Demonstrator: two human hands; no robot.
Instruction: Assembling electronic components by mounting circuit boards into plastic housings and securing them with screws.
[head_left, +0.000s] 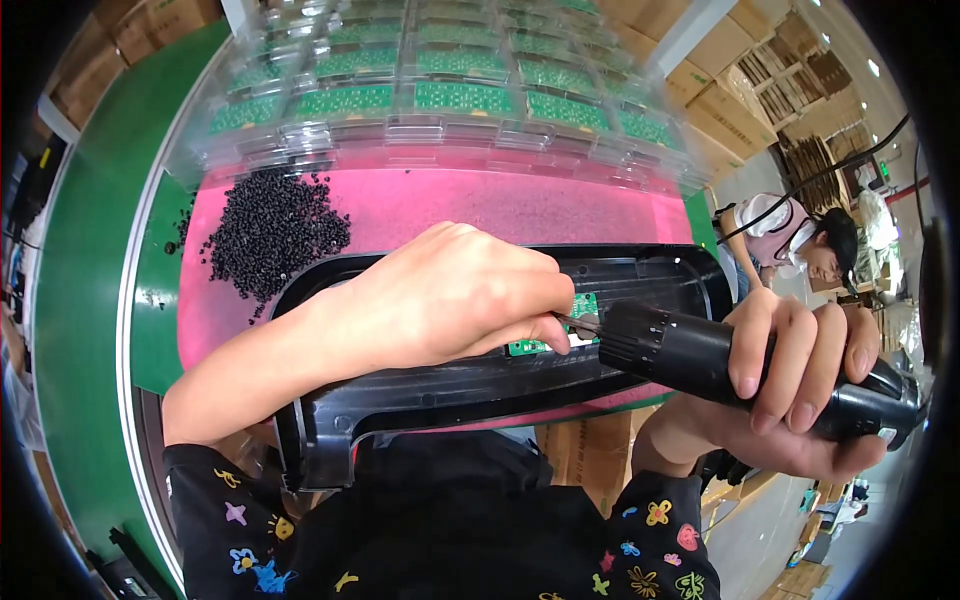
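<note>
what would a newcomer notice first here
Probably the thick black cylindrical power tool in the right hand, its thin metal bit pointing at the left hand above a small green circuit board, right of centre. Next, the heap of tiny black pieces on the pink mat at upper left, then stacked clear plastic trays of green rectangular boards across the back.
</note>
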